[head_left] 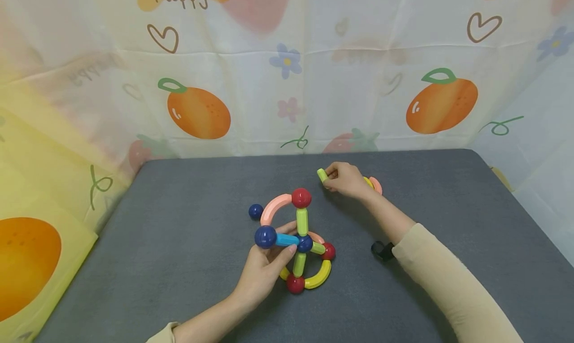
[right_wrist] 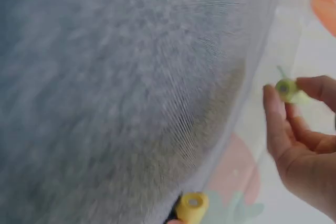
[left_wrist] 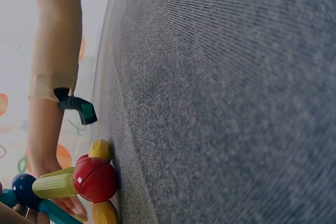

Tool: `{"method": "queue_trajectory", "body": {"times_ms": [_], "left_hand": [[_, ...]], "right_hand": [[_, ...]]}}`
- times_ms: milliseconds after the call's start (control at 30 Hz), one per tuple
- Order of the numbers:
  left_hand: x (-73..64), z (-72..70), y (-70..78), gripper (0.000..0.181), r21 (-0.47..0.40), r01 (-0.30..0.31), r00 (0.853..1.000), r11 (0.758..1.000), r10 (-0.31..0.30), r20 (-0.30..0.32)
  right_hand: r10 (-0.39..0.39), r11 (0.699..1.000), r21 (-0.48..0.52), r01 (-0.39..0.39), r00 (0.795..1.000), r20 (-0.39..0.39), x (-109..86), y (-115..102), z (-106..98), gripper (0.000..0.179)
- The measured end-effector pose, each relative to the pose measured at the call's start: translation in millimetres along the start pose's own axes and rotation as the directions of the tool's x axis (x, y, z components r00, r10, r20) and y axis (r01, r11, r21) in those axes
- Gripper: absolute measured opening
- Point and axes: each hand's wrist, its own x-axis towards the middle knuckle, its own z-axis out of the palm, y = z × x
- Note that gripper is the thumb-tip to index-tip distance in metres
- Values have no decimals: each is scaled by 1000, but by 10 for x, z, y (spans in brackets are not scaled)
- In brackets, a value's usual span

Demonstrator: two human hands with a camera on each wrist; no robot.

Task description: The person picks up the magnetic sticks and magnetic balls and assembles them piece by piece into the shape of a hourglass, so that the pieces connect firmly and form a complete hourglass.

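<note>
In the head view, my left hand (head_left: pixel 262 269) holds a magnetic stick-and-ball frame by its blue stick (head_left: pixel 286 240), thumb in front. That stick joins a dark blue ball (head_left: pixel 265 237) to another at the centre. Light green sticks (head_left: pixel 302 221) run from the centre to red balls (head_left: pixel 301 198). A pink curved stick (head_left: pixel 275 206) arches at the top, and a yellow curved stick (head_left: pixel 320 276) lies low. My right hand (head_left: pixel 347 180), beyond the frame, pinches a short light green stick (right_wrist: pixel 286 89) between thumb and fingertips. Some left fingers are hidden behind the frame.
A loose dark blue ball (head_left: pixel 256 212) lies on the grey table (head_left: pixel 188 243) left of the frame. Yellow and pink curved pieces (head_left: pixel 376 185) lie partly hidden behind the right wrist. A black device (head_left: pixel 381 251) is beside the right sleeve. A printed curtain (head_left: pixel 251 103) stands behind the table.
</note>
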Motion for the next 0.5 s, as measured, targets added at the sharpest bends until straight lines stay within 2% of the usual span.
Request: {"method": "queue_trajectory", "body": {"times_ms": [100, 267, 500], "left_hand": [[0, -1, -4, 41, -1, -1, 1000, 1000, 1, 2], [1, -6, -11, 40, -25, -20, 999, 999, 21, 26], [5, -9, -15, 40, -51, -36, 998, 998, 38, 48]], "right_hand": [[-15, 997, 76, 17, 999, -32, -127, -27, -55, 35], [-97, 978, 176, 112, 991, -88, -408, -92, -111, 38], [-222, 907, 339, 249, 968, -118, -824, -211, -98, 37]]}}
